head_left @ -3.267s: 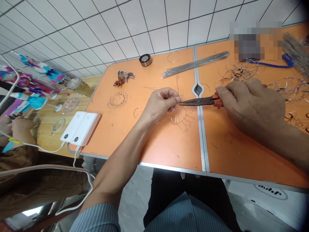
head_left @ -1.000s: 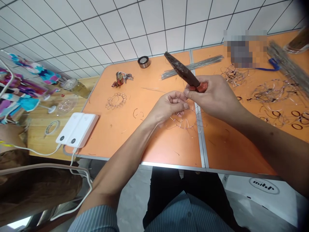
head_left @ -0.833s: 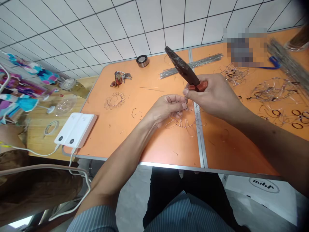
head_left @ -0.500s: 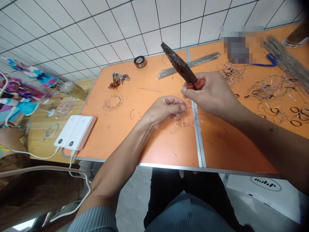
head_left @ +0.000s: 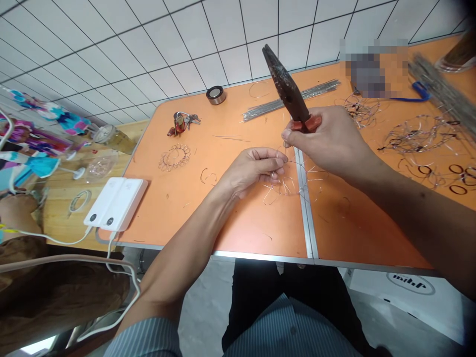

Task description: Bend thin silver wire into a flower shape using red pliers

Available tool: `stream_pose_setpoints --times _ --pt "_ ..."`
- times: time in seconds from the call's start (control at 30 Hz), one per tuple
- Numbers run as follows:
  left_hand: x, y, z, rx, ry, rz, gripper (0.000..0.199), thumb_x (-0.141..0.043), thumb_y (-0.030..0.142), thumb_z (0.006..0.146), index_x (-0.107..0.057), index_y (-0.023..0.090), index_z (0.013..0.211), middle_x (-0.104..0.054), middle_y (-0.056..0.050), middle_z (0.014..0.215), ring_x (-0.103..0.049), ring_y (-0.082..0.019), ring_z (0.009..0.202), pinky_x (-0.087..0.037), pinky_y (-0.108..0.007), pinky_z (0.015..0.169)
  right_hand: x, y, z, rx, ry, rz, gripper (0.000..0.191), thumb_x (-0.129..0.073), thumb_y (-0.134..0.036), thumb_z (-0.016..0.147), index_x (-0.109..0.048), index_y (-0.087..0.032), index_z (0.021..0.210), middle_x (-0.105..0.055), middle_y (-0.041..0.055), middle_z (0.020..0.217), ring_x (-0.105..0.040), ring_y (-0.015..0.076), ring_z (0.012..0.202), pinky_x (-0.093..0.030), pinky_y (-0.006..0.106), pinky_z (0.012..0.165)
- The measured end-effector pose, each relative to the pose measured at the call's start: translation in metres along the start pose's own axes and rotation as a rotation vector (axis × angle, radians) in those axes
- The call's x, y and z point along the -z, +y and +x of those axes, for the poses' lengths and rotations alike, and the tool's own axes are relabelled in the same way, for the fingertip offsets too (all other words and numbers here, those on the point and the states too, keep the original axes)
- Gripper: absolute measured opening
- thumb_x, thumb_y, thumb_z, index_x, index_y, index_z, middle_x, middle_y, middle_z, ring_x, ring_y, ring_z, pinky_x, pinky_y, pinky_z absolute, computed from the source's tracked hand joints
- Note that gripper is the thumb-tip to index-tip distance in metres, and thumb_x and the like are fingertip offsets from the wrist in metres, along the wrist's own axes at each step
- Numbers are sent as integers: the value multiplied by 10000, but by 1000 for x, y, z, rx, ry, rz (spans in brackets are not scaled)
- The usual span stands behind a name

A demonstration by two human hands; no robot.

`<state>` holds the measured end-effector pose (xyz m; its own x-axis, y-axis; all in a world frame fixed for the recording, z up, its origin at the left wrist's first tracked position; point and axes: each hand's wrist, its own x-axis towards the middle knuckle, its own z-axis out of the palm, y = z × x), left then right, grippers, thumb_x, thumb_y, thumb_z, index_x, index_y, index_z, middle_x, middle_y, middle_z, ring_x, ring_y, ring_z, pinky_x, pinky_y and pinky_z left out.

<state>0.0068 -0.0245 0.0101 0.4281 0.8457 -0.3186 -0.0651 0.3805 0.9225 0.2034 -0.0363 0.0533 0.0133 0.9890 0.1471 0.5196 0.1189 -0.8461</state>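
My left hand [head_left: 258,166] pinches a thin wire ring [head_left: 292,187] with loops and loose ends, just above the orange table. Pliers [head_left: 287,90] with dark jaws and red handles sit in my right hand [head_left: 327,139], their nose pointing up and away from me. The thumb and forefinger of that hand meet at a wire end above the ring; the rest of the handles is hidden in the palm. A finished-looking looped wire ring [head_left: 174,157] lies flat to the left. Behind the hands rests a bundle of straight wires [head_left: 312,93].
Tangled wire pieces [head_left: 416,134] and dark small rings [head_left: 457,189] cover the right side. A tape roll [head_left: 215,94] and a red-and-metal trinket [head_left: 182,123] stand at the back left. White power banks [head_left: 116,203] with cables sit at the left corner. A metal seam [head_left: 307,218] crosses the table.
My right hand with the pliers has moved slightly right and up, away from my left hand. My left hand stays nearly still, holding the wire ring.
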Motion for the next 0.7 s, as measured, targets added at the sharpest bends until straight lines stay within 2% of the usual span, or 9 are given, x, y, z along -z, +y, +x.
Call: stream_pose_setpoints --times 0.1,0.27,0.4,0.5,0.57,0.7 --pt "2 2 -2 3 -22 -19 79 -908 179 877 -853 136 915 -785 -41 776 -682 -96 614 -615 -222 648 2 -2 -1 -19 7 20 234 -821 -256 891 -636 -258 747 -539 -8 651 -500 180 662 -409 370 614" --pt "3 5 -3 34 -27 -36 76 -875 145 903 -814 126 864 -777 -45 770 -664 -97 593 -621 -221 605 5 -6 -2 -90 -26 23 241 -834 -230 907 -647 -252 755 -494 -23 639 -441 158 625 -366 374 608" --pt "2 5 -3 58 -3 -31 62 -857 129 924 -818 112 879 -773 -50 765 -650 -101 581 -624 -230 577 6 -3 -2 -92 -49 37 237 -838 -232 907 -681 -243 730 -544 -14 651 -395 144 602 -298 373 582" --pt "2 6 -3 61 11 -34 72 -877 137 923 -820 112 888 -772 -45 765 -659 -102 586 -633 -230 589 10 -1 -2 -96 -42 22 220 -840 -236 918 -700 -249 749 -521 -30 641 -348 140 600 -248 371 589" --pt "3 6 -2 55 20 -51 76 -852 123 944 -816 112 878 -772 -46 763 -661 -103 589 -639 -233 596 16 -3 -2 -125 -24 -14 202 -836 -219 936 -722 -244 772 -521 -34 637 -356 141 607 -247 384 604" --pt "5 6 0 55 57 -97 88 -835 106 957 -806 114 874 -779 -45 770 -665 -94 595 -620 -215 603 34 -11 -2 -144 23 -64 141 -810 -174 980 -792 -214 846 -646 -8 686 -451 142 639 -307 402 636"
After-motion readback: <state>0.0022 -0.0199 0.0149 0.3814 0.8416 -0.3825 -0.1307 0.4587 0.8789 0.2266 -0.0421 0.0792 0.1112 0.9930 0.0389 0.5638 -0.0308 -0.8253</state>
